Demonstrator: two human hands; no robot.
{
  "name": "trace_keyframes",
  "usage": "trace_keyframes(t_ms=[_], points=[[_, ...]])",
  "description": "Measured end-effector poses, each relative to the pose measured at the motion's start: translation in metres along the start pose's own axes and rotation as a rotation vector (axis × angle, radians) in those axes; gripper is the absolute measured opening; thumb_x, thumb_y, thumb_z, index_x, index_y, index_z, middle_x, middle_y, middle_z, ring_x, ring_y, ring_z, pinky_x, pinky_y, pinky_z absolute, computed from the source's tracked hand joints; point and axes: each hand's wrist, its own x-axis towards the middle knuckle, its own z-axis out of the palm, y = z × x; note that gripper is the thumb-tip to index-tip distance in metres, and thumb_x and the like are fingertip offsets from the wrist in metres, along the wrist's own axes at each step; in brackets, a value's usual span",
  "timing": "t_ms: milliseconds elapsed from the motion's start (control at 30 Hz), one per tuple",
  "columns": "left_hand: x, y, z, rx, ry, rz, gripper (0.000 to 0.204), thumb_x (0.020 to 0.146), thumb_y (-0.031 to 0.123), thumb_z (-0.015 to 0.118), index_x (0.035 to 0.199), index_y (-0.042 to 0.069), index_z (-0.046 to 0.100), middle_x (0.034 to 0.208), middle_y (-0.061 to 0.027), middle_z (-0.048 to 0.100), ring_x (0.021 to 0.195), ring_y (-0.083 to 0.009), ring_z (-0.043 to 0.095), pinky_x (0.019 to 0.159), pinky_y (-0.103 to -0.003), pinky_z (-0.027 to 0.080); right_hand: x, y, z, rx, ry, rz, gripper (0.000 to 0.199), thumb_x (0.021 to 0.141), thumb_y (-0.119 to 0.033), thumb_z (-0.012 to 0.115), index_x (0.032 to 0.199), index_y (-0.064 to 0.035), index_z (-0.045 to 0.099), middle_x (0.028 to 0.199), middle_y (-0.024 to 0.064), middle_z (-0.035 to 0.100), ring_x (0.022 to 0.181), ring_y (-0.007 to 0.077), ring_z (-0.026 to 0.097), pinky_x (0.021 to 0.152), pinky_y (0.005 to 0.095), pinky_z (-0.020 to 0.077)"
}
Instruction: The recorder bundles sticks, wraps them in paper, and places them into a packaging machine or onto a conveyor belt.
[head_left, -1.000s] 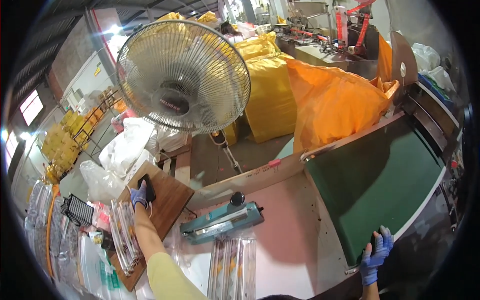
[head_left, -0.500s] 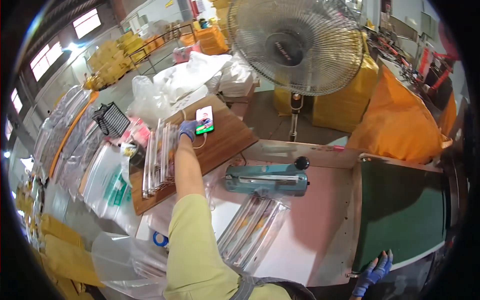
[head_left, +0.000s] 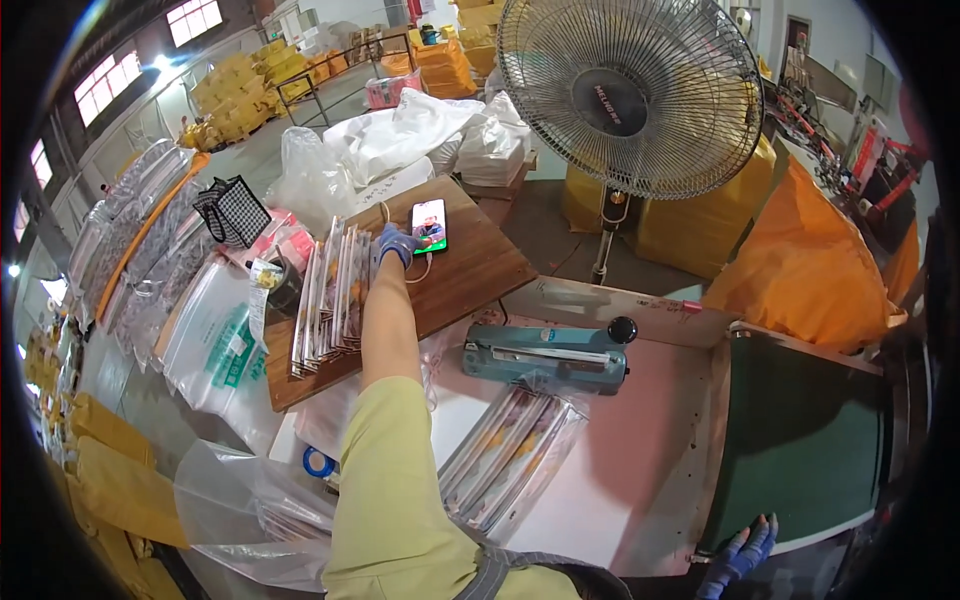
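Note:
My left hand [head_left: 397, 243], in a blue-purple glove with bare fingertips, reaches far forward over a brown wooden board. A finger stretches onto the lower screen of a lit phone [head_left: 429, 226], which lies on the board with a white cable plugged in. The hand holds nothing. Beside it, left of the wrist, a row of flat film-wrapped packs [head_left: 328, 300] stands on edge. At the lower right my right hand [head_left: 740, 556], gloved alike, has its fingers apart at the near edge of a green conveyor belt [head_left: 800, 440]. Nothing shows in it.
A teal bag sealer [head_left: 545, 358] sits on the pale worktable, with wrapped packs [head_left: 510, 455] in front of it. Blue tape [head_left: 318, 462] and clear plastic bags lie at left. A large standing fan [head_left: 630, 100] rises behind, near orange sacks [head_left: 810, 265].
My left hand has shifted right from the phone's edge, and a finger now reaches onto its lower screen. The whole view has tilted slightly. My right hand stays by the belt's edge.

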Motion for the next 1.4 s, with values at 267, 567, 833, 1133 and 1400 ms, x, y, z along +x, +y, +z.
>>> trace_keyframes(t_ms=[267,567,833,1133,1400], points=[[0.005,-0.013,0.002,-0.047,0.052,-0.029,0.078,0.045,0.011,0.083,0.110,-0.005,0.042,0.112,-0.0177,0.053,0.103,-0.0236,0.051,0.084,-0.031,0.042,0.021,-0.046,-0.027,-0.061,0.068,-0.146,0.029,0.079,-0.023,0.051,0.096,-0.0007,0.058,0.104,0.0178,0.054,0.093,0.0335,0.052,0.080,0.0403,0.0415],[0.013,-0.004,0.013,-0.175,-0.058,-0.028,0.089,0.044,0.009,0.084,0.117,-0.006,0.035,0.119,-0.0189,0.047,0.109,-0.0238,0.047,0.088,-0.031,0.039,0.022,-0.052,-0.028,-0.075,0.077,-0.120,0.028,0.077,-0.022,0.052,0.095,-0.0014,0.058,0.103,0.0171,0.055,0.093,0.0337,0.052,0.081,0.0407,0.0409],[-0.001,-0.010,-0.021,-0.187,-0.105,-0.033,0.097,0.044,0.011,0.084,0.123,-0.007,0.030,0.121,-0.0197,0.044,0.112,-0.0245,0.044,0.091,-0.031,0.037,0.020,-0.048,-0.026,-0.027,0.045,-0.124,0.029,0.077,-0.023,0.052,0.095,-0.0015,0.058,0.104,0.0167,0.054,0.094,0.0327,0.051,0.082,0.0407,0.0402],[-0.017,0.022,0.009,-0.076,-0.098,0.010,0.099,0.043,0.020,0.085,0.122,-0.006,0.032,0.122,-0.0186,0.045,0.113,-0.0267,0.044,0.092,-0.032,0.036,0.008,-0.016,-0.010,-0.019,-0.005,0.011,0.032,0.077,-0.008,0.048,0.105,0.0045,0.051,0.115,0.0159,0.047,0.106,0.0287,0.045,0.092,0.0361,0.0331],[0.013,-0.003,0.011,0.017,-0.087,0.007,0.096,0.044,0.023,0.085,0.121,-0.006,0.034,0.118,-0.0238,0.046,0.112,-0.0290,0.045,0.091,-0.033,0.037,0.018,-0.043,-0.026,-0.088,0.033,-0.103,0.029,0.079,-0.023,0.051,0.097,-0.0006,0.057,0.106,0.0172,0.053,0.097,0.0331,0.050,0.085,0.0408,0.0384]])
